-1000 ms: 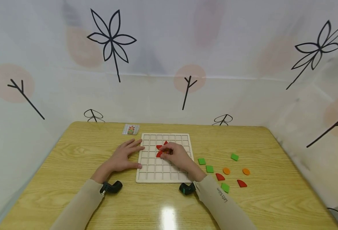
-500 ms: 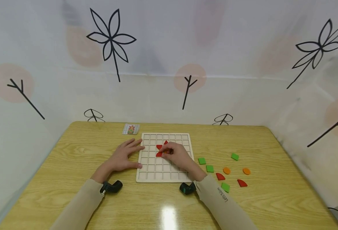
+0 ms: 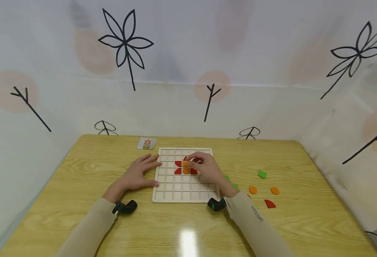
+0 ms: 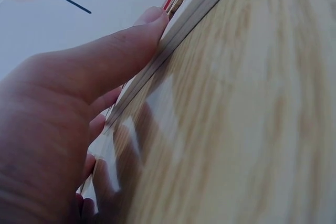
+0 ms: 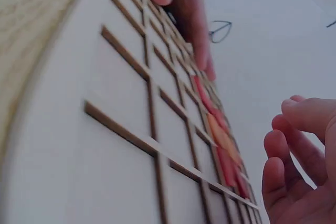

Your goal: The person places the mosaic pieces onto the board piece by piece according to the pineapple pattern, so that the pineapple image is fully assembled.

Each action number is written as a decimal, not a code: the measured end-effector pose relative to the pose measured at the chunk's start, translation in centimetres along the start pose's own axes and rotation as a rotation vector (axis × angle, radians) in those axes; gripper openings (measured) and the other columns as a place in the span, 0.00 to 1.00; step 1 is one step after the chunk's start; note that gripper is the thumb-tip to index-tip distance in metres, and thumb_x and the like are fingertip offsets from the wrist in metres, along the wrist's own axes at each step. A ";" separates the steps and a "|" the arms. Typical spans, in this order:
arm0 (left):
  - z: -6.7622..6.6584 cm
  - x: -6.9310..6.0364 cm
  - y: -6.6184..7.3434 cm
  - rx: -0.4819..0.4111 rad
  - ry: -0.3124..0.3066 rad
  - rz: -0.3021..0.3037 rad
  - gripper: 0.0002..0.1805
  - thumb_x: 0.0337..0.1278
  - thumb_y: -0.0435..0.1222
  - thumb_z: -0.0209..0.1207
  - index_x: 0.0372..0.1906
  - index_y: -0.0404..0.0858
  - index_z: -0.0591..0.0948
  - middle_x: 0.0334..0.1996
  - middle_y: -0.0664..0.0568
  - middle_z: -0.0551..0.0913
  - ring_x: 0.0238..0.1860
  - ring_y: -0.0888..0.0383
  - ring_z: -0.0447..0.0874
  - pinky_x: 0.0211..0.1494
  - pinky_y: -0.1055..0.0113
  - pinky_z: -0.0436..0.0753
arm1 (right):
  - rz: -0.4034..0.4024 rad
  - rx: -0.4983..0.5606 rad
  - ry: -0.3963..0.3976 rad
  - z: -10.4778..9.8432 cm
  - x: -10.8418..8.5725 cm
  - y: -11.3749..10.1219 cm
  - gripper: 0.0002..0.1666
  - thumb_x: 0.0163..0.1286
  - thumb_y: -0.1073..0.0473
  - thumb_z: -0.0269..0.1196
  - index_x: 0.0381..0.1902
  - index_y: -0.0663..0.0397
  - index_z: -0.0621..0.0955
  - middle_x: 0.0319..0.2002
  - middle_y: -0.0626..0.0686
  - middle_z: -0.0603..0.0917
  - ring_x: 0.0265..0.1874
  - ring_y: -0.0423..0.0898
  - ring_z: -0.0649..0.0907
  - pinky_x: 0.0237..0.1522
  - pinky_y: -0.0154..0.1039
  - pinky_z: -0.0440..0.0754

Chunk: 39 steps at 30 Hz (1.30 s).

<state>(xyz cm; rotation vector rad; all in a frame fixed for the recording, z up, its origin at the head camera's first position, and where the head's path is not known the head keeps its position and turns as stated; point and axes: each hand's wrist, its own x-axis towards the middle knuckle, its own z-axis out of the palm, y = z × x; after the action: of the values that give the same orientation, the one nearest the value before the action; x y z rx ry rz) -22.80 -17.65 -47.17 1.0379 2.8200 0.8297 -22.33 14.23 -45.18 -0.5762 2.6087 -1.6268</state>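
Observation:
The pale wooden grid board (image 3: pixel 173 195) lies on the table in front of me. On it, red pieces (image 3: pixel 178 171) surround an orange square (image 3: pixel 185 164) and an orange round piece (image 3: pixel 186 171) just below it. My left hand (image 3: pixel 136 175) rests at the board's left edge, fingers spread; the left wrist view has the thumb (image 4: pixel 123 56) touching the rim. Above the board hovers my right hand (image 3: pixel 207 168), fingers loosely bent near the orange square and covering part of the pattern. In the right wrist view nothing shows between those fingers (image 5: pixel 278 169).
Right of the board lie loose pieces: a green square (image 3: pixel 262 174), orange discs (image 3: pixel 253 190) and a red quarter piece (image 3: pixel 270 203); my right forearm partly covers others. A small pattern card (image 3: pixel 147 143) lies behind the board's left corner. A printed cloth (image 3: pixel 172 107) stands behind the table.
My right hand has lifted off the pieces and shifted right and slightly away from me, uncovering the orange pieces and a lower right red piece. The left hand has stayed put.

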 end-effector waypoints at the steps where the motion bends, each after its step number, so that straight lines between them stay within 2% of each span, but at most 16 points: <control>1: 0.0 0.0 -0.1 0.000 0.000 0.000 0.44 0.49 0.60 0.69 0.71 0.47 0.74 0.77 0.51 0.60 0.77 0.41 0.47 0.72 0.35 0.50 | 0.010 -0.013 0.013 -0.5 -0.1 -0.1 0.07 0.71 0.60 0.65 0.45 0.50 0.87 0.44 0.47 0.86 0.34 0.46 0.81 0.35 0.38 0.79; 5: 0.1 0.0 -0.2 0.001 -0.004 0.003 0.43 0.49 0.60 0.69 0.71 0.47 0.74 0.77 0.51 0.59 0.77 0.42 0.47 0.72 0.35 0.49 | 0.041 -0.049 0.047 -3.4 -1.2 -0.8 0.08 0.73 0.60 0.63 0.46 0.54 0.87 0.44 0.52 0.86 0.39 0.48 0.83 0.43 0.44 0.80; 9: 0.0 0.0 -0.2 0.001 -0.002 -0.008 0.44 0.49 0.60 0.69 0.71 0.48 0.73 0.77 0.52 0.59 0.77 0.42 0.47 0.72 0.36 0.49 | 0.035 -0.117 0.088 -6.9 -2.6 0.4 0.10 0.73 0.60 0.62 0.47 0.58 0.86 0.44 0.54 0.87 0.42 0.50 0.83 0.46 0.44 0.80; 14: 0.0 0.1 -0.1 0.000 -0.006 -0.015 0.44 0.49 0.60 0.69 0.71 0.48 0.73 0.77 0.52 0.59 0.77 0.42 0.46 0.73 0.36 0.48 | 0.071 -0.233 0.134 -11.1 -5.3 3.4 0.11 0.74 0.58 0.62 0.48 0.57 0.85 0.45 0.55 0.86 0.41 0.47 0.82 0.43 0.37 0.80; 17: 0.1 0.1 -0.1 0.000 -0.006 -0.006 0.43 0.49 0.61 0.68 0.71 0.47 0.74 0.77 0.51 0.60 0.77 0.41 0.47 0.72 0.35 0.49 | 0.110 -0.288 0.152 -13.4 -7.5 4.7 0.13 0.75 0.56 0.61 0.49 0.58 0.85 0.46 0.56 0.86 0.41 0.42 0.81 0.42 0.32 0.78; 23: 0.1 0.1 -0.2 0.007 -0.007 -0.010 0.43 0.49 0.61 0.68 0.71 0.48 0.74 0.77 0.52 0.59 0.77 0.42 0.47 0.72 0.36 0.49 | 0.172 -0.347 0.179 -17.2 -10.6 6.4 0.16 0.76 0.55 0.60 0.51 0.61 0.84 0.47 0.61 0.85 0.38 0.35 0.79 0.36 0.31 0.78; 29: -0.2 0.1 -0.1 0.005 -0.005 -0.014 0.43 0.49 0.60 0.68 0.71 0.48 0.74 0.77 0.51 0.59 0.77 0.42 0.47 0.72 0.35 0.49 | 0.268 -0.325 0.075 -19.4 -12.0 7.3 0.21 0.77 0.53 0.58 0.58 0.64 0.80 0.54 0.63 0.82 0.42 0.28 0.77 0.41 0.29 0.78; 36: -0.2 0.1 0.0 -0.004 -0.007 -0.013 0.43 0.50 0.60 0.68 0.71 0.47 0.74 0.77 0.51 0.59 0.77 0.41 0.47 0.72 0.34 0.48 | 0.269 -0.235 -0.032 -20.3 -12.1 7.3 0.23 0.76 0.57 0.60 0.61 0.67 0.76 0.56 0.65 0.80 0.44 0.33 0.78 0.43 0.30 0.78; 39: -0.1 0.0 0.0 -0.007 -0.006 -0.018 0.44 0.49 0.60 0.69 0.71 0.47 0.74 0.77 0.52 0.59 0.77 0.42 0.46 0.72 0.35 0.48 | 0.267 -0.216 -0.046 -20.4 -12.0 7.2 0.23 0.75 0.58 0.61 0.61 0.68 0.76 0.56 0.65 0.80 0.43 0.34 0.78 0.43 0.29 0.78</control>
<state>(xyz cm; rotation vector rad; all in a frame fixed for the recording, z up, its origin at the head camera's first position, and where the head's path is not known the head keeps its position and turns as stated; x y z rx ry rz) -22.86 -17.70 -47.05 1.0105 2.8152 0.8331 -17.45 38.48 -44.30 -0.2497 2.7052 -1.2525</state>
